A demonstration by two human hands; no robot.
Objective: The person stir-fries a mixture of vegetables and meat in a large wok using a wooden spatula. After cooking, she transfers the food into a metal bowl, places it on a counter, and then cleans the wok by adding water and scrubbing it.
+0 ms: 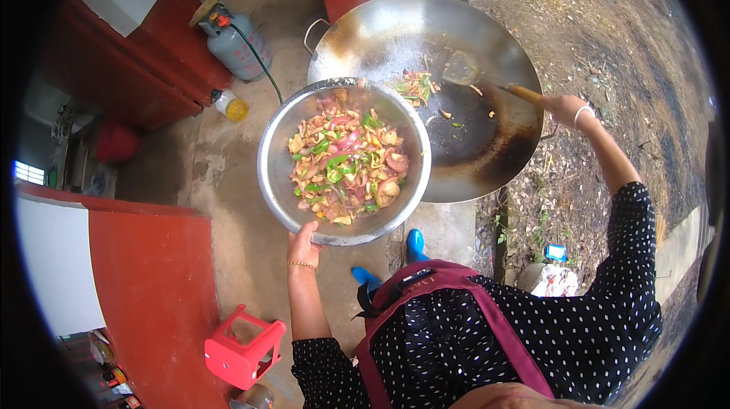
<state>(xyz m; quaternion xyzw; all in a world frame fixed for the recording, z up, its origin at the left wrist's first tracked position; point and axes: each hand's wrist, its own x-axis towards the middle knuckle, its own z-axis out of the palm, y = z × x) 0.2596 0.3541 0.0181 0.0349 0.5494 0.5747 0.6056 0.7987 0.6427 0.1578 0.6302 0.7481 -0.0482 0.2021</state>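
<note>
My left hand (304,246) grips the near rim of a large steel bowl (274,181), its thumb over the edge. Inside the bowl lies a stir-fry of meat, red onion and green pepper (348,169). The bowl hangs over the left edge of a very wide metal wok (479,169). My right hand (564,110) is closed around the wooden handle of a spatula (527,95), whose blade is inside the wok, blurred by steam. A small heap of the same food (416,88) lies in the wok left of the blade, with a few scattered bits around it.
A grey gas cylinder (239,49) with a hose stands at the upper left, near a bottle of yellow oil (234,107). A red plastic stool (242,346) is at the lower left beside a red wall (154,272). Leaf-strewn ground (599,55) lies to the right.
</note>
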